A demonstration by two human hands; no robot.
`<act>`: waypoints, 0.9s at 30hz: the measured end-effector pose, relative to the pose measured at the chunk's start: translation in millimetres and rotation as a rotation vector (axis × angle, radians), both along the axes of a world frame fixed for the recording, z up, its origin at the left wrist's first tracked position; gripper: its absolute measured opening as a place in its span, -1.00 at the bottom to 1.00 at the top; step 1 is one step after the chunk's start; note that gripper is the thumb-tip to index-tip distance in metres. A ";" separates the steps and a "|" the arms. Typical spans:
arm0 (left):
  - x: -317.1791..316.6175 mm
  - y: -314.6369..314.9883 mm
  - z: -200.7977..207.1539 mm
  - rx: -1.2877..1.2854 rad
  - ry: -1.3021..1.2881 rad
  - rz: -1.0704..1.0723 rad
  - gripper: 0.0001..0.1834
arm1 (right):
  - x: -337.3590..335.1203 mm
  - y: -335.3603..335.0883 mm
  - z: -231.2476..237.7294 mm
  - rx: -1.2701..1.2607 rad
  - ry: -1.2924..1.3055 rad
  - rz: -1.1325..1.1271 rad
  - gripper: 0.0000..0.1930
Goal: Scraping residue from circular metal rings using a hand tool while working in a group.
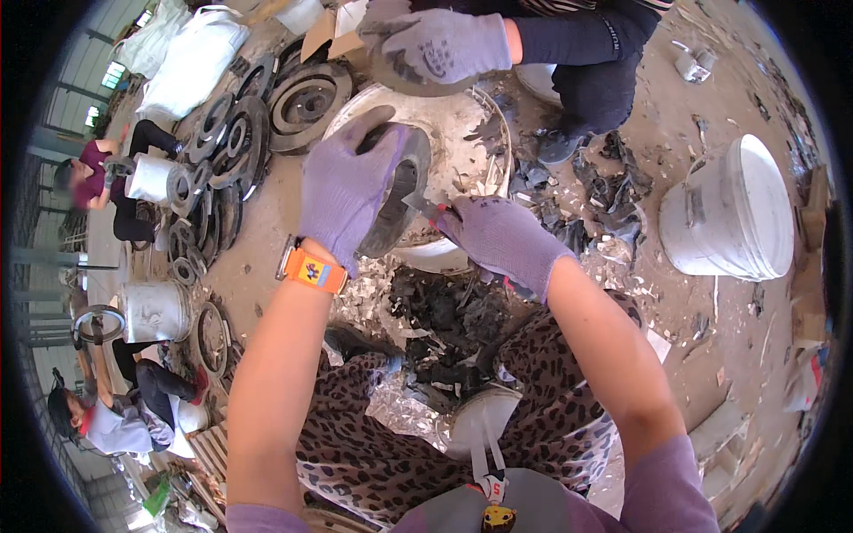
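Note:
My left hand, in a purple knit glove, grips a dark grey ring that looks like rubber. It holds the ring on edge, tilted, over the near left part of a round whitish drum top. My right hand, gloved alike, is closed round a utility knife with a bit of red on it. The blade points left at the ring; whether it touches cannot be made out. Black scraps lie below, between my legs.
Across the drum, a co-worker's grey-gloved hand holds another dark disc. Piled rings lie to the left, and a lidded white bucket stands right. Two people sit at the far left. Scraps and pale chips litter the floor.

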State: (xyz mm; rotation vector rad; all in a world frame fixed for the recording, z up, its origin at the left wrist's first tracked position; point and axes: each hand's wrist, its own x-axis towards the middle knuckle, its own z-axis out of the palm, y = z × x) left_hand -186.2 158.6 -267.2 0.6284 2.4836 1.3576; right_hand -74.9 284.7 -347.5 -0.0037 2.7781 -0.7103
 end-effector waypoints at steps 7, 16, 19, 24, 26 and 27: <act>-11.4 2.6 -17.3 0.229 0.046 0.068 -0.68 | 18.2 11.7 -4.7 0.234 0.158 -0.051 -0.71; -12.9 3.0 -22.8 0.131 0.156 -0.063 -0.60 | 13.3 7.3 -11.0 0.025 0.126 -0.140 -0.52; -10.1 1.3 -18.7 0.085 0.232 -0.076 -0.59 | 9.4 1.4 -6.3 -0.059 0.083 -0.191 -0.52; -9.0 2.9 -18.8 0.081 0.249 -0.084 -0.59 | 11.3 2.1 -2.9 0.035 0.134 -0.117 -0.51; -8.0 1.4 -19.5 0.053 0.281 -0.084 -0.59 | 8.8 1.9 12.6 -0.131 -0.041 -0.243 -0.54; -8.1 -0.3 -21.7 0.068 0.344 -0.086 -0.63 | 6.3 -0.9 24.1 -0.295 -0.217 -0.370 -0.56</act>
